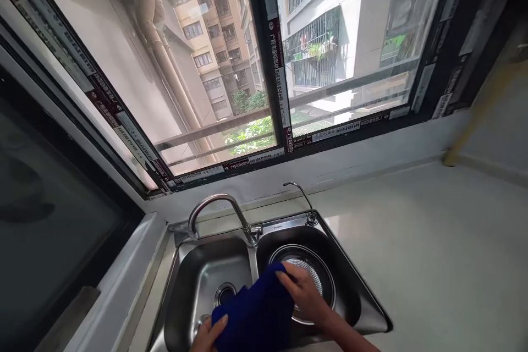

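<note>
Head view, 6 o'clock: left hand (209, 334) and right hand (303, 292) both pinch a blue cloth (256, 311) over the divider of the double sink (350, 269). Colander (307, 267) at 5 o'clock in the right basin. Faucet (218, 209) behind, window (264, 66) at 12 o'clock.
</note>
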The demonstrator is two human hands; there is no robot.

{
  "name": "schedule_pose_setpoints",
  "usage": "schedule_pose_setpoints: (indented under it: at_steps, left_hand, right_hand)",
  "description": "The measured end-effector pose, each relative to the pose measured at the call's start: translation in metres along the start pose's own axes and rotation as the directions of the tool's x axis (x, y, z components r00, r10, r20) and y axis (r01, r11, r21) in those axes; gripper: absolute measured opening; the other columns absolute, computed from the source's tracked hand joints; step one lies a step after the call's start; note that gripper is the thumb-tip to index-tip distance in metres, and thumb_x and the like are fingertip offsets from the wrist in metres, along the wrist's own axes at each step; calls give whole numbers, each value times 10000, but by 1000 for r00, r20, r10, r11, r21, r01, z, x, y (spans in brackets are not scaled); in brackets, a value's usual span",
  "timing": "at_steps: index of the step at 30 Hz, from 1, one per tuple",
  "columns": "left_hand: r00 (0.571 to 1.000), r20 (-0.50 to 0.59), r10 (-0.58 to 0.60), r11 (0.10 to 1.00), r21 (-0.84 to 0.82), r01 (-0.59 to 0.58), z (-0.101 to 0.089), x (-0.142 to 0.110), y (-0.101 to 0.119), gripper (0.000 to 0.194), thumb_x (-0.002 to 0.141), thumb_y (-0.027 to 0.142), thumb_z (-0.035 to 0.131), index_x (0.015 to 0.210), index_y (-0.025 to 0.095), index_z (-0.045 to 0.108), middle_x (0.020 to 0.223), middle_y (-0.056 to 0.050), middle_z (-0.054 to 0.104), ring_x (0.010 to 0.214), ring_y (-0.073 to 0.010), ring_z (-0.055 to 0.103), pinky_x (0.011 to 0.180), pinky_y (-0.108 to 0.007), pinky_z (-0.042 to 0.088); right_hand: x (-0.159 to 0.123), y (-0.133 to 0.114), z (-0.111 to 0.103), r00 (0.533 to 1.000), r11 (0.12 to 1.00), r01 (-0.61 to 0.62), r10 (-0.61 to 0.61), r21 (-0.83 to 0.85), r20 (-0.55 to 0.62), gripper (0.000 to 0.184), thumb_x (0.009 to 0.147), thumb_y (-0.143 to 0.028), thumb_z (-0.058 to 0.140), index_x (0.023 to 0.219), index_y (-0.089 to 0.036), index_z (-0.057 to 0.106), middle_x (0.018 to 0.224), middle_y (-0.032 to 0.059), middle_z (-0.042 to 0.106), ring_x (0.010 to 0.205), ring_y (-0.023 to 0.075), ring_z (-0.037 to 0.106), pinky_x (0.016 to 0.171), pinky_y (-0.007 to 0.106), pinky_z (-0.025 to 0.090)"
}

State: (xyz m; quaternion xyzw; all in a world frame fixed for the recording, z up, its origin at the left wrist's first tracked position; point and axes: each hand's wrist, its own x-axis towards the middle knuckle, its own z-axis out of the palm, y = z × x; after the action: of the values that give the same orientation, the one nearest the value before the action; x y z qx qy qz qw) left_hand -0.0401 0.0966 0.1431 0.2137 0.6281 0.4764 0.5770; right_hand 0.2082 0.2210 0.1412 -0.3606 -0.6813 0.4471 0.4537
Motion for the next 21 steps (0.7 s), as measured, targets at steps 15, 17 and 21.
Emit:
schedule_pose_setpoints:
  at_steps: [15, 17, 21]
  left_hand:
    - [957, 88, 277, 932, 219, -290, -39, 32, 78, 506, 677, 483, 779, 1030, 151, 634, 965, -80, 737, 962, -242, 653, 892, -353, 507]
    - [942, 185, 282, 916, 240, -321, -48, 36, 79, 496, 697, 477, 767, 1027, 139, 616, 1007, -106, 738, 967, -239, 661, 910, -358, 506]
    - [933, 192, 305, 866, 352, -355, -59, 50, 69, 480, 691, 496, 735, 978, 150, 568, 1117, -164, 710, 1064, -285, 661, 977, -410, 508]
  right_hand:
    - [13, -6, 20, 933, 862, -275, 347, 426, -99, 387, 718, -517, 756, 861, -180, 632, 752, 28, 678, 680, 168, 595, 660, 312, 490]
    - [15, -6, 23, 933, 871, -281, 347, 404, -98, 377, 723, -505, 754, 858, -184, 609, 731, 14, 664, 665, 161, 588, 641, 302, 482]
    - [16, -6, 29, 938, 896, -305, 340, 323, -59, 338, 738, -489, 730, 813, -189, 592, 670, -8, 629, 623, 150, 567, 604, 283, 462]
